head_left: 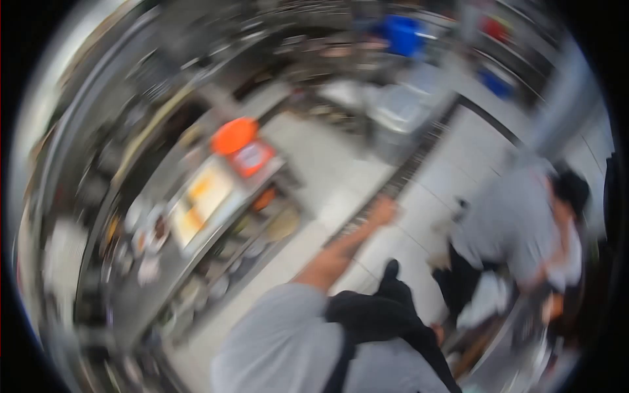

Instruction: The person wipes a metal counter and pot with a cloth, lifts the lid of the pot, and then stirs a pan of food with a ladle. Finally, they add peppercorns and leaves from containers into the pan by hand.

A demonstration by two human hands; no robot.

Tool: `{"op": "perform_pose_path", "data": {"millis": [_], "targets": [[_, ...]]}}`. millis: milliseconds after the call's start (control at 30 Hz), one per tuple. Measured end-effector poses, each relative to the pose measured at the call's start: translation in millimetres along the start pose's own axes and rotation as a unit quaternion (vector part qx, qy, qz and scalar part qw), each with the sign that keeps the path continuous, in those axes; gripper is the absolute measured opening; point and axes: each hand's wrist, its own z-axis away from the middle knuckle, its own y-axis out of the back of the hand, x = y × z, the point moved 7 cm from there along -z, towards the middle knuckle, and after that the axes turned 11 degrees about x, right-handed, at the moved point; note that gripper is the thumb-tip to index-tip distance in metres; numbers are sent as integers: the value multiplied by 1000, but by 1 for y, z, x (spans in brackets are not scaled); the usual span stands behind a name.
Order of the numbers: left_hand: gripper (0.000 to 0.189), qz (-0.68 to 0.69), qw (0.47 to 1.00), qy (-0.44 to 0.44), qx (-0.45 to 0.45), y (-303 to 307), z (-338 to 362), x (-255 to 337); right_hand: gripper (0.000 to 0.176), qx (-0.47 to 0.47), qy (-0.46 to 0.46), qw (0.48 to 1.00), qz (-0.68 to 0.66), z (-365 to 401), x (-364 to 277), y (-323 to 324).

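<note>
My left hand [385,211] is stretched out in front of me over the tiled floor [413,229]. Motion smears its fingers, and I make out nothing held in it. Below it lies a dark floor drain channel [357,223]. A small patch of skin beside my dark apron [370,314] looks like my right hand [438,333]; its fingers are mostly hidden. Left of my arm stands a steel counter [147,295]. On it are a stained white cutting board [202,202] and an orange-red scale-like device [252,157] with a round orange top [234,135].
A co-worker in a grey shirt [504,216] bends over a work surface at the right. Grey lidded bins [396,118] stand ahead, near a blue container [401,36]. Dishes and other items fill the shelf [229,265] under the counter. A pale column [570,98] rises at the upper right.
</note>
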Motion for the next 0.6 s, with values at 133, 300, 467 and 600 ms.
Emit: {"op": "perform_pose_path", "data": {"millis": [133,300,467,600], "targets": [[55,-38,899,68,-430,48,53,19,24,-195,-19,980,-37,-90,-201,24],[51,41,881,427,-202,227,162,-89,26,-232,151,951,135,-256,-340,-12],[36,-213,748,597,198,410,432,-160,32,-302,292,902,104,-365,-466,-140],[47,-234,621,747,41,454,611,-109,39,-331,192,924,-7,-172,-636,-169]]}}
